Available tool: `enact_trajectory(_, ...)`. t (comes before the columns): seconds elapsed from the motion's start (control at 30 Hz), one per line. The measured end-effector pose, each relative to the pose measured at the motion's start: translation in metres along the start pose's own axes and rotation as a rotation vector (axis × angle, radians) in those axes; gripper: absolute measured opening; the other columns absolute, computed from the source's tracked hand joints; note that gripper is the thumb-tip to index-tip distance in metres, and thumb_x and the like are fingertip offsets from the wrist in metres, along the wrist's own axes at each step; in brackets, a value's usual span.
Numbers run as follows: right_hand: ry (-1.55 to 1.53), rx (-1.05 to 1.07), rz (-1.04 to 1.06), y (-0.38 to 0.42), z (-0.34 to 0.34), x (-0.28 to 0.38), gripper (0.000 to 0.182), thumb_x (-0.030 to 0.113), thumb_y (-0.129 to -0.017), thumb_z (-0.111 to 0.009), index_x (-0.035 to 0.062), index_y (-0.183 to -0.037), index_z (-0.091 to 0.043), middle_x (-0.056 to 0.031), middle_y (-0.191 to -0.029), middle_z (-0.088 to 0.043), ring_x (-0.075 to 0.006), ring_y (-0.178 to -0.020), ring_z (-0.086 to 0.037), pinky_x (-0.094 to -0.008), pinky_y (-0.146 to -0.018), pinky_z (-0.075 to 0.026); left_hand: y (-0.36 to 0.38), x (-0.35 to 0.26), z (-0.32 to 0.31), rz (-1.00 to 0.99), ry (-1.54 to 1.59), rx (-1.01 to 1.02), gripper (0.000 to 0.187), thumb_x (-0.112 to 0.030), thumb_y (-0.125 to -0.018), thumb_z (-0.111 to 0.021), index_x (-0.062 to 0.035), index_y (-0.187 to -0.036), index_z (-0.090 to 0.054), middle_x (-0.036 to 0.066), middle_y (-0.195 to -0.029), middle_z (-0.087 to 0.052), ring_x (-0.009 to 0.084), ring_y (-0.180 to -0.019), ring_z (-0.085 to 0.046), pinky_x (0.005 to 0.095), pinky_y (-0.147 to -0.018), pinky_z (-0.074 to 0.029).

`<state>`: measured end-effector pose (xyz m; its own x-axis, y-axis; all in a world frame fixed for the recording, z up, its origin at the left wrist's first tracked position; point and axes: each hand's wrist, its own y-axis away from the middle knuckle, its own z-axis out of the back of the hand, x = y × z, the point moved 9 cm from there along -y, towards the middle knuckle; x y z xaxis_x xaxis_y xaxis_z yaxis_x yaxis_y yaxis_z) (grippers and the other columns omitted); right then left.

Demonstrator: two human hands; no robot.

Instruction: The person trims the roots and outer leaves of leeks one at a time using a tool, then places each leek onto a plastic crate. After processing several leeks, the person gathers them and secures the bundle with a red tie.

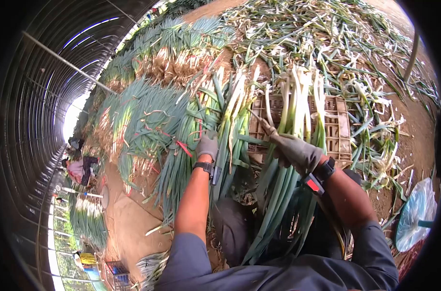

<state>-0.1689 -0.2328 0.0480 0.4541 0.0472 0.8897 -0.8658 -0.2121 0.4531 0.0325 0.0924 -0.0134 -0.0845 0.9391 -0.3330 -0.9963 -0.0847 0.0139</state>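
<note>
Grey-gloved hands in the green onions
Right hand [295,151] fingers wrapped round a long white-stalked bunch [298,111]; left hand [207,145] fingers curled onto stacked green onions [181,140].

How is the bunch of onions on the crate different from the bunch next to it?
The bunch on the crate shows clean white stalks under the right hand; the bunch beside it looks mostly green, touched by the left hand. The crate bunch seems loose; the other has a red tie. Both are long green onions.
</note>
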Motion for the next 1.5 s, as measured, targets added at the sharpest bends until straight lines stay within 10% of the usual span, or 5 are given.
enact_trajectory(0.13,-0.080,0.061,0.021,-0.033,-0.019,-0.015,0.056,0.057,-0.103,-0.050,0.0018,-0.105,-0.060,-0.0052,-0.078,-0.062,-0.0136,-0.057,-0.062,-0.0298,-0.049,-0.049,0.003,-0.001,-0.014,0.027,-0.081,0.094,0.045,-0.046,-0.089,-0.062,-0.0235,-0.127,-0.070,0.017,-0.123,-0.070,0.0416,-0.112,-0.066,0.0485,-0.098,-0.052)
enact_trajectory(0.53,-0.112,0.038,-0.026,-0.051,-0.034,-0.014,0.042,0.047,-0.100,-0.060,0.0075,-0.086,-0.058,-0.0020,-0.068,-0.055,-0.0107,-0.050,-0.054,-0.0262,-0.045,-0.043,-0.075,-0.002,-0.061,-0.055,-0.067,0.431,0.058,-0.046,-0.089,-0.068,-0.0048,-0.130,-0.066,0.020,-0.128,-0.068,0.0406,-0.117,-0.063,0.0411,-0.101,-0.049)
enact_trajectory(0.7,-0.077,0.082,-0.067,-0.058,-0.036,-0.020,0.042,0.048,-0.100,-0.061,0.0062,-0.092,-0.059,-0.0015,-0.071,-0.055,-0.0111,-0.053,-0.056,-0.0266,-0.042,-0.043,-0.070,-0.003,-0.059,-0.114,0.091,0.366,0.069,-0.051,-0.079,-0.081,0.0010,-0.121,-0.069,0.019,-0.121,-0.071,0.0303,-0.106,-0.068,0.0394,-0.095,-0.052)
enact_trajectory(0.97,0.059,0.093,-0.082,-0.053,-0.045,-0.024,0.051,0.054,-0.099,-0.058,0.0024,-0.103,-0.059,-0.0031,-0.076,-0.058,-0.0123,-0.053,-0.058,-0.0270,-0.038,-0.043,-0.030,-0.050,-0.042,-0.062,-0.042,0.225,0.081,-0.048,-0.079,-0.078,-0.0047,-0.140,-0.046,0.025,-0.129,-0.066,0.0418,-0.121,-0.063,0.0486,-0.100,-0.050)
enact_trajectory(1.5,0.037,-0.248,0.084,-0.064,-0.024,-0.047,0.071,0.061,-0.095,-0.055,-0.0077,-0.105,-0.069,-0.0124,-0.082,-0.068,-0.0231,-0.074,-0.065,-0.0375,-0.070,-0.052,0.062,-0.166,-0.001,-0.269,-0.301,0.192,0.077,-0.046,-0.083,-0.074,-0.0092,-0.145,-0.047,0.022,-0.131,-0.066,0.0384,-0.116,-0.066,0.0465,-0.099,-0.052)
